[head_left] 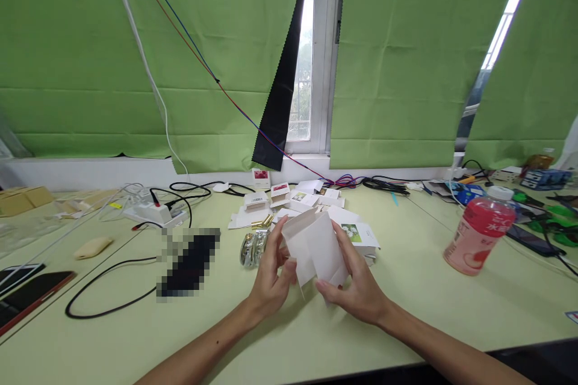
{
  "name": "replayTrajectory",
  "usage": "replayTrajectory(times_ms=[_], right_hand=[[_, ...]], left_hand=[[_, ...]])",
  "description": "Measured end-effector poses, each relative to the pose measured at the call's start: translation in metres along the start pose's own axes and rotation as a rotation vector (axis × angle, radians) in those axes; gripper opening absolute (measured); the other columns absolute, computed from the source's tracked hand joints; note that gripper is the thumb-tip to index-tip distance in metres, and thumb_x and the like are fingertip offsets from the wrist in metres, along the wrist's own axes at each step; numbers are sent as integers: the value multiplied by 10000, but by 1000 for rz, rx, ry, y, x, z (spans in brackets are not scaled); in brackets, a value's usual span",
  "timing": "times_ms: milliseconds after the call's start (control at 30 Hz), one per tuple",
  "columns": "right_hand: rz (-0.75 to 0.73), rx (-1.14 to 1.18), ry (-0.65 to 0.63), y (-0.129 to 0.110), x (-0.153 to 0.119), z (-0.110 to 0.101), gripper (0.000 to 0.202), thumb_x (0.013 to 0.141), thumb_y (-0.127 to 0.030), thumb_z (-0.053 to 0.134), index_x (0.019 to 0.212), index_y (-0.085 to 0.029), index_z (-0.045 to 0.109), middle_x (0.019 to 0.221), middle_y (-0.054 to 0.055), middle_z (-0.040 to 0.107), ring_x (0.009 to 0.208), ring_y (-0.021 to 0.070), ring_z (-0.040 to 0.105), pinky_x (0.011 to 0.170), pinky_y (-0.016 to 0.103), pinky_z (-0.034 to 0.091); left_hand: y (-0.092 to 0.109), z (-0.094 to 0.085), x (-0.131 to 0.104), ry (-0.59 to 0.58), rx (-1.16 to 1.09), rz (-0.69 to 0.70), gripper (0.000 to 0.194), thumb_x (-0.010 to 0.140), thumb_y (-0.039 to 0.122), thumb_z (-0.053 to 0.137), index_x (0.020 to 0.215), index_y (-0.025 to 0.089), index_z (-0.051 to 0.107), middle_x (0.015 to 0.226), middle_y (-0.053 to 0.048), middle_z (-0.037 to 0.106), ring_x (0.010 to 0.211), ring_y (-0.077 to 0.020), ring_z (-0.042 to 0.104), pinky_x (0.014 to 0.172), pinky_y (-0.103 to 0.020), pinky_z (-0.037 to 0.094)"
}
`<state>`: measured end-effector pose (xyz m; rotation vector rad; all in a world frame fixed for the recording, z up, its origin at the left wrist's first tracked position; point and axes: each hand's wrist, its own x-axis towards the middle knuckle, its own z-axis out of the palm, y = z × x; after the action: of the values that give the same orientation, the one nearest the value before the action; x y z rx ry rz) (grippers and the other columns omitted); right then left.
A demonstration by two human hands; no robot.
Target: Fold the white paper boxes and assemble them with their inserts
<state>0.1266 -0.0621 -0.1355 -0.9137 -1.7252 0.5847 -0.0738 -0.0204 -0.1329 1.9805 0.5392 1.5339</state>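
A white paper box (323, 249), partly unfolded with loose flaps, is held up above the table between both hands. My left hand (273, 271) grips its left edge, thumb in front and fingers behind. On its right side, my right hand (354, 280) holds the card between thumb and fingers. Behind the hands lies a heap of small white cartons (304, 200), some with red or green pictures. A stack of flat cartons (363, 234) sits just beyond my right hand. Silvery round items (249, 249) and gold-coloured tubes (262, 222) are beside my left hand.
A pink drink bottle (481, 231) stands at the right, near a dark phone (535, 240) and cables. At the left are a blurred-out dark object (189, 264), a power strip (156, 213), a red-edged phone (34, 298) and a beige oval item (93, 248). Green curtains hang behind.
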Motion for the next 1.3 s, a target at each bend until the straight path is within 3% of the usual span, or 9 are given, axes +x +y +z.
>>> replayTrajectory(times_ms=[167,300,533,633,833,1100,1300], right_hand=[[28,-12,-52,0,0,0,1008,814,-366,745,1616,-213,154,1665,140,261,1527,325,283,1185,483,391],[26,-9,-69,0,0,0,1010,817,-389,744,1618,-207,156,1652,149,290,1520,327,299,1204,504,350],[21,62,-100,4,0,1,1086,775,-522,782,1618,-221,168,1637,157,317,1480,338,373,1182,500,375],[34,51,-96,6,-1,2,1139,747,-521,813,1622,-228,145,1638,158,312,1484,337,364,1182,493,372],[59,15,-100,5,-2,4,1160,736,-447,838,1621,-286,106,1597,153,387,1402,340,476,1092,494,473],[-15,-120,-170,6,-5,6,1347,683,-380,894,1617,-310,-73,1671,174,216,1494,366,340,1142,564,412],[-83,-217,-158,4,-6,9,1376,689,-272,886,1609,-281,-137,1670,200,202,1517,368,291,1143,548,425]], left_hand=[[0,0,-1,-34,-22,-37,654,994,531,490,1563,279,292,1215,-146,668,789,-192,672,564,-274,569],[0,1,-1,-22,-43,-39,592,990,537,498,1510,290,362,1417,-161,558,958,-214,685,675,-288,603],[1,1,-1,-32,-78,-29,540,1004,491,501,1484,283,367,1432,-153,547,1140,-233,648,844,-324,596],[0,1,-1,-33,-76,-37,550,1000,491,509,1482,267,367,1418,-162,558,1107,-231,660,809,-313,596],[-2,3,-1,-38,-75,-6,520,1008,446,517,1481,280,377,1421,-151,557,1080,-219,670,793,-301,593],[1,3,-1,-12,-25,-23,514,997,454,532,1452,248,407,1365,-163,582,1010,-213,677,769,-310,604],[-4,1,-3,-19,33,1,519,986,465,546,1453,276,421,1211,-127,638,799,-165,650,605,-249,559]])
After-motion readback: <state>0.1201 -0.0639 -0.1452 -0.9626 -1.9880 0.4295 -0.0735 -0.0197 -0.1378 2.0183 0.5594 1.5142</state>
